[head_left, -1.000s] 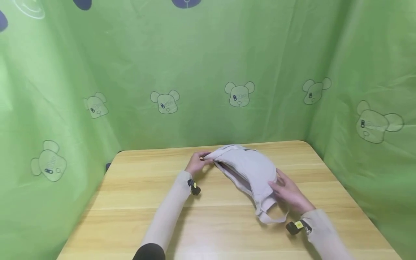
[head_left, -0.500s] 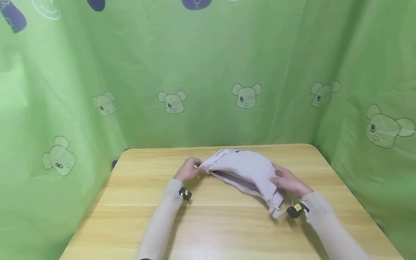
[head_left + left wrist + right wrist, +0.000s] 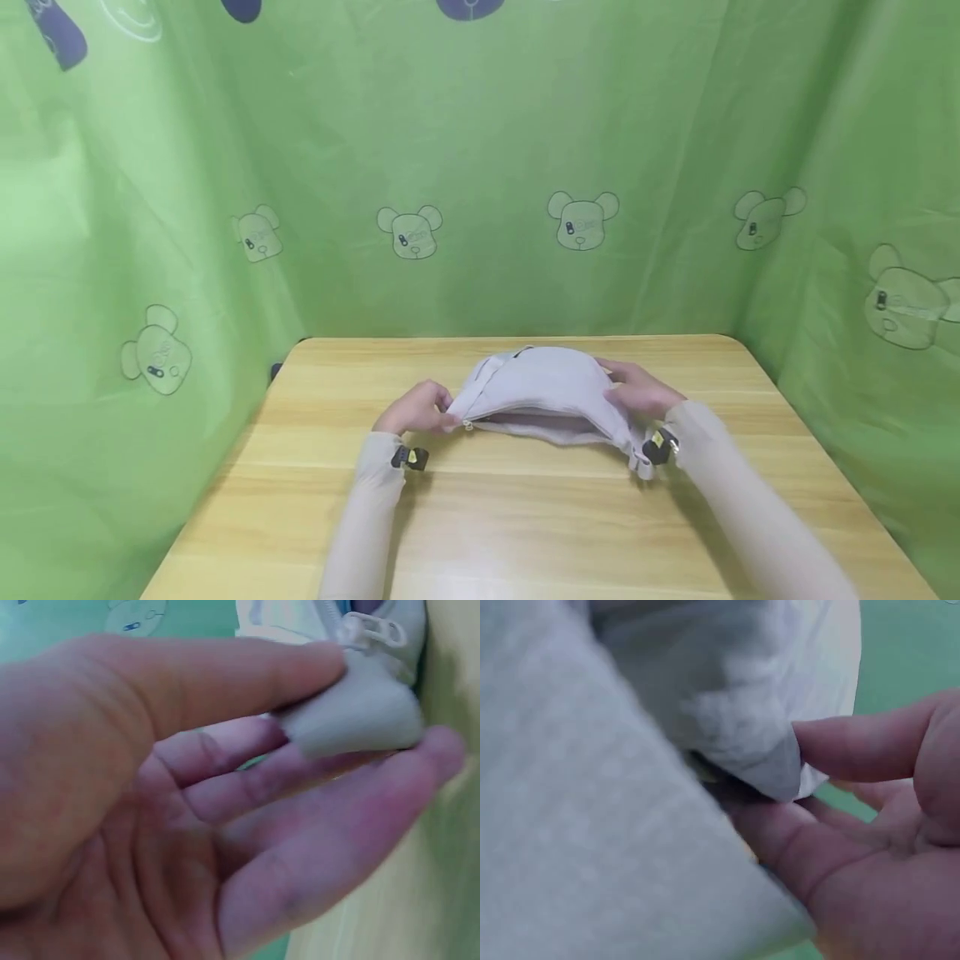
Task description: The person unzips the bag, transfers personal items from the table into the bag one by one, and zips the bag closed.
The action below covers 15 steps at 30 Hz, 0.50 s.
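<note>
A light grey waist bag [image 3: 551,379] rests on the wooden table, its curved front bulging toward the back. Its long zipped mouth gapes toward me, showing a shadowed inside. My left hand [image 3: 416,410] pinches the tapered left end between thumb and fingers. Right by that thumb tip, in the left wrist view, sits a pale zipper pull [image 3: 386,630]. My right hand [image 3: 641,392] grips the bag's right edge, thumb on the front, fingers behind and partly hidden. A short strap end [image 3: 641,462] hangs at the right, below that hand.
Around the wooden table [image 3: 480,533] hangs a green curtain [image 3: 487,283] with bear-head drawings, at the back and both sides. The table's far edge lies shortly behind the bag. A small black camera is strapped to each wrist.
The bag has turned from a slant to lie nearly crosswise, its left end coming nearer. My left hand moved left and toward me with it; my right hand moved slightly up in view.
</note>
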{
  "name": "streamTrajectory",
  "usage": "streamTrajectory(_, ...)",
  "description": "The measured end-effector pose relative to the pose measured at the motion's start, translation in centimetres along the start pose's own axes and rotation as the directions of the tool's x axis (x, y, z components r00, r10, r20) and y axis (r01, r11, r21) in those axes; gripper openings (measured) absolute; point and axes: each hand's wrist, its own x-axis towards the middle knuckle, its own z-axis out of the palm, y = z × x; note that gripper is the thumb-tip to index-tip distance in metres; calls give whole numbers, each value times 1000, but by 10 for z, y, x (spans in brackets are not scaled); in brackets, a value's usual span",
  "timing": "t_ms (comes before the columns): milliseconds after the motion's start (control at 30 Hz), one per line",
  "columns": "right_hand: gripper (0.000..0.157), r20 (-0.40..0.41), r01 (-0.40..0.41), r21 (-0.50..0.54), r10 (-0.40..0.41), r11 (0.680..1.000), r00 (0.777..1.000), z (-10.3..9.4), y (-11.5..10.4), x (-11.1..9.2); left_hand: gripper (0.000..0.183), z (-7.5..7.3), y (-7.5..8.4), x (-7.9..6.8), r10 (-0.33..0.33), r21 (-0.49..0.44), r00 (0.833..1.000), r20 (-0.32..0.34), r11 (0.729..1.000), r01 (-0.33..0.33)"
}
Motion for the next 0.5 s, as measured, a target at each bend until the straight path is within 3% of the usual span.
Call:
streamTrajectory(200, 79, 42, -18, 33, 17, 999, 999, 0, 0, 26, 12, 0, 6, -13, -49, -68, 997, 67, 996, 54)
streamTrajectory(333, 80, 56, -1, 39, -1, 999, 998, -1, -2, 33, 14, -1, 10, -17, -86, -85, 994, 69, 992, 92)
streamTrajectory(500, 74, 42, -59, 29, 58, 998, 997, -6, -11, 30, 15, -4, 15, -21, -106, 8, 994, 39, 994, 105)
